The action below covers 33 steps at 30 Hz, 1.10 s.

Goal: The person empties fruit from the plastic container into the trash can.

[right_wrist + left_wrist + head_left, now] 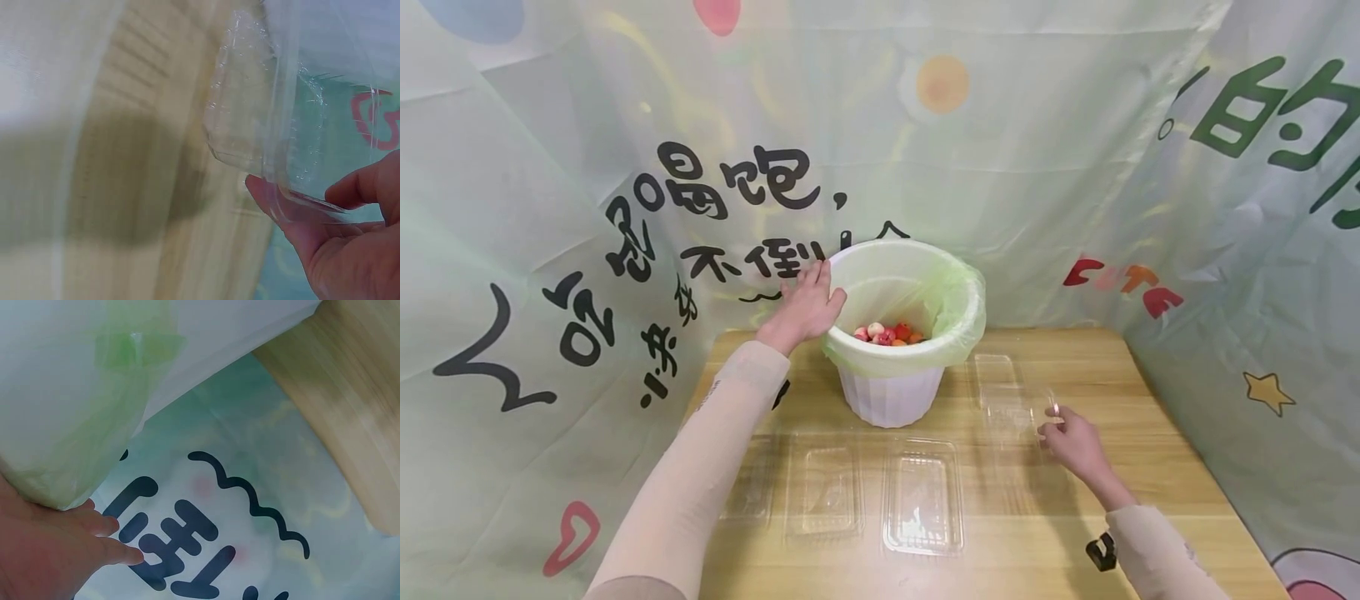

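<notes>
A white bucket [891, 398] stands on the table, lined with a pale green plastic bag [964, 310] folded over its rim. Small red, orange and pale fruits or balls [891, 335] lie inside it; their exact kind cannot be told. My left hand [808, 304] rests at the bucket's left rim, fingers extended. In the left wrist view, that hand [47, 547] is against the bag-covered edge. Right of the bucket, my right hand [1075, 442] pinches a clear plastic container [247, 100] at its edge, thumb on one side and fingers on the other.
Clear plastic trays stand in a row on the wooden table [1075, 358]: one in front of the bucket [922, 500], another to its left [825, 492], and a third under the left forearm [751, 479]. Printed cloth [1022, 208] encloses the back and sides.
</notes>
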Motion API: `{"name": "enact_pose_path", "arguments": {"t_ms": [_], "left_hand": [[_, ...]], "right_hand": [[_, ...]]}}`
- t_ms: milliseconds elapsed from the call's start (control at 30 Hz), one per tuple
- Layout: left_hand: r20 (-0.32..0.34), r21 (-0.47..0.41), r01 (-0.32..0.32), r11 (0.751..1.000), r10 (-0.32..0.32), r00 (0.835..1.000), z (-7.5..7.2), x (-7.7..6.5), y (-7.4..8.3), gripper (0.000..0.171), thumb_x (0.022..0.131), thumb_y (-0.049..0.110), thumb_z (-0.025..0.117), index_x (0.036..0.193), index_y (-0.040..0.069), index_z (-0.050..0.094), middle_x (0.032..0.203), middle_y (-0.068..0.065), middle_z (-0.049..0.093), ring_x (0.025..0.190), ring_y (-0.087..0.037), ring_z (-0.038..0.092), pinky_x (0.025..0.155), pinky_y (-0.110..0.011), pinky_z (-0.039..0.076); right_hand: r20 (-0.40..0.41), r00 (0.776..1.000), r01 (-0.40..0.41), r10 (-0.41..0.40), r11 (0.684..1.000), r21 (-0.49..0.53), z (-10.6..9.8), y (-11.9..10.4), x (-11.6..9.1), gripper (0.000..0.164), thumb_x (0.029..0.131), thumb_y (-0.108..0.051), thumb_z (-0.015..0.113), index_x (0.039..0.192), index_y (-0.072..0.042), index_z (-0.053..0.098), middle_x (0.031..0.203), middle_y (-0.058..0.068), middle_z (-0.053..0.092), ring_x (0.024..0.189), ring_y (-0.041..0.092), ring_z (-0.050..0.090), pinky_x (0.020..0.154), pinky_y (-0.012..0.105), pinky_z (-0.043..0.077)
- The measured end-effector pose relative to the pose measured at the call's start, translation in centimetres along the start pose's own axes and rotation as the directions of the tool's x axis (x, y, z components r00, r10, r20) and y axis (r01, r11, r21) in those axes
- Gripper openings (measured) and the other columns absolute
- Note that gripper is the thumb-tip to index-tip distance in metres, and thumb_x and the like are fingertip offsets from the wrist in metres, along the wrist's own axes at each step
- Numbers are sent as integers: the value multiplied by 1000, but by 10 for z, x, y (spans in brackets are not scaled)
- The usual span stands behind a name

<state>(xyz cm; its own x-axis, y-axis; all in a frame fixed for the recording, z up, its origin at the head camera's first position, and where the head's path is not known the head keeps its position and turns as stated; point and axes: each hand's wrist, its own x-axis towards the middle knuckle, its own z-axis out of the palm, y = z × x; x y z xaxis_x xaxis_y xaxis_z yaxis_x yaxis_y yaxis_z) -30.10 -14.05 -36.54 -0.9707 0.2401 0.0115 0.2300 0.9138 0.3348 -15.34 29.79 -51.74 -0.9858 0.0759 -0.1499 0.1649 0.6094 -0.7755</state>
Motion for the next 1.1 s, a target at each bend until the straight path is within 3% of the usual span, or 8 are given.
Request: {"name": "enact_pose_path", "arguments": {"t_ms": [200, 600, 800, 1100], "left_hand": [[4, 2, 3, 1000, -3, 1000, 0, -1, 1, 78, 108, 47, 18, 168, -2, 5, 177, -23, 5, 162, -49, 8, 125, -76, 6], [-9, -13, -1, 1000, 1, 1000, -1, -2, 1, 79, 108, 48, 18, 168, -2, 6, 177, -22, 5, 162, -48, 9, 126, -75, 5], [-1, -11, -3, 1000, 3, 1000, 0, -2, 2, 78, 108, 46, 18, 167, -2, 6, 177, -23, 5, 162, -49, 8, 126, -75, 4], [-3, -18, -2, 1000, 2, 1000, -1, -2, 2, 78, 108, 46, 20, 167, -2, 6, 177, -23, 5, 162, -49, 7, 126, -75, 3]], "right_hand": [[38, 999, 2, 0, 998, -62, 9, 11, -3, 38, 100, -8, 49, 125, 19, 58, 105, 36, 73, 79, 31, 76, 64, 37, 64], [73, 996, -54, 58, 997, -63, 18, 21, -7, 26, 103, -13, 49, 106, 9, 62, 90, 24, 76, 70, 28, 74, 60, 40, 63], [97, 992, -77, 80, 996, -36, 20, 24, -9, 28, 101, -12, 53, 110, 13, 62, 94, 26, 74, 70, 26, 73, 63, 40, 64], [86, 994, -67, 69, 997, -23, 22, 27, -9, 25, 100, -11, 56, 104, 11, 65, 89, 22, 75, 67, 25, 72, 59, 39, 63]]}}
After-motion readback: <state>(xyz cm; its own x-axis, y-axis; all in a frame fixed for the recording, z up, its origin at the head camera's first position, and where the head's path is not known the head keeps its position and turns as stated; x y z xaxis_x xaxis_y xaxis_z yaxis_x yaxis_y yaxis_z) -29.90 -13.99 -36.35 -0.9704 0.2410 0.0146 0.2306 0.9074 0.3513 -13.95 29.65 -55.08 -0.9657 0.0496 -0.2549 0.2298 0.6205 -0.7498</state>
